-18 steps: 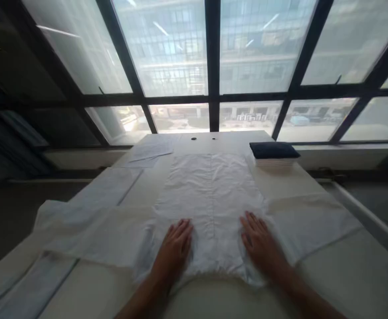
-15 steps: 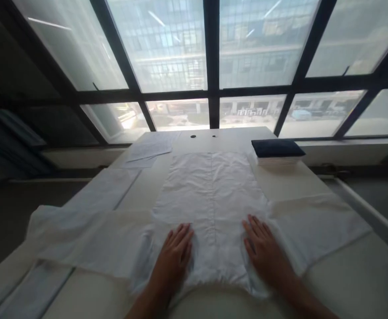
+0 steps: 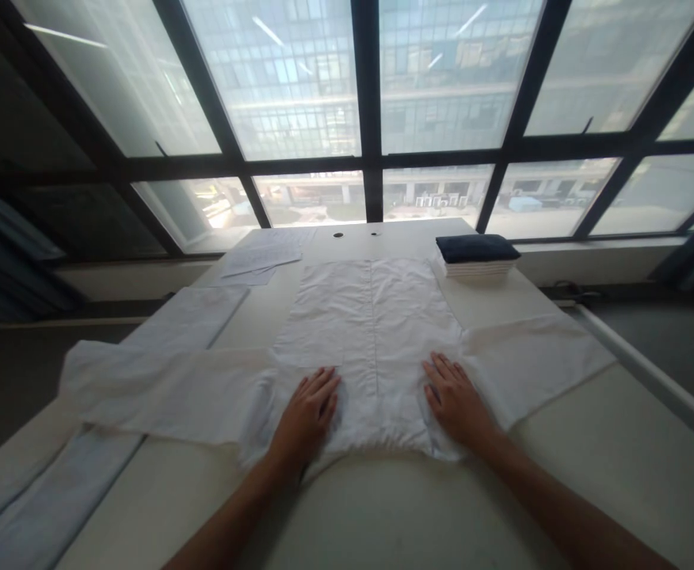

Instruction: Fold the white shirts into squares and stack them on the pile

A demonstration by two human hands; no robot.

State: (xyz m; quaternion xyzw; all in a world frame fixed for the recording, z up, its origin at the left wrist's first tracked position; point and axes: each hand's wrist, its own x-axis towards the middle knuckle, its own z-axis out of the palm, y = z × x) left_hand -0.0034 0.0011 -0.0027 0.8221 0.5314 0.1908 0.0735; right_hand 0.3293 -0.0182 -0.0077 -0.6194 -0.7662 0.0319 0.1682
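A white shirt [image 3: 364, 317] lies face up on the white table [image 3: 394, 514], its button placket running down the middle. Its sleeves stretch out to both sides, and the edge closest to me looks gathered. My left hand [image 3: 310, 412] rests flat on the shirt's left part, fingers stretched out and a little apart. On the right part lies my right hand [image 3: 455, 400], palm down with fingers spread. Neither hand grips the cloth. The left sleeve crosses over another pale folded cloth [image 3: 101, 467] on the table's left side.
At the back right stands a folded stack with a dark navy cloth [image 3: 476, 248] on top of white ones. Paper sheets [image 3: 264, 255] lie at the back left. Behind the table rise windows with dark frames [image 3: 371, 190]. A pale rail [image 3: 650, 376] runs along the right.
The view has tilted and shifted, so table and shirt appear slightly higher and more of my forearms shows. Both hands stay flat on about the same spots of the shirt.
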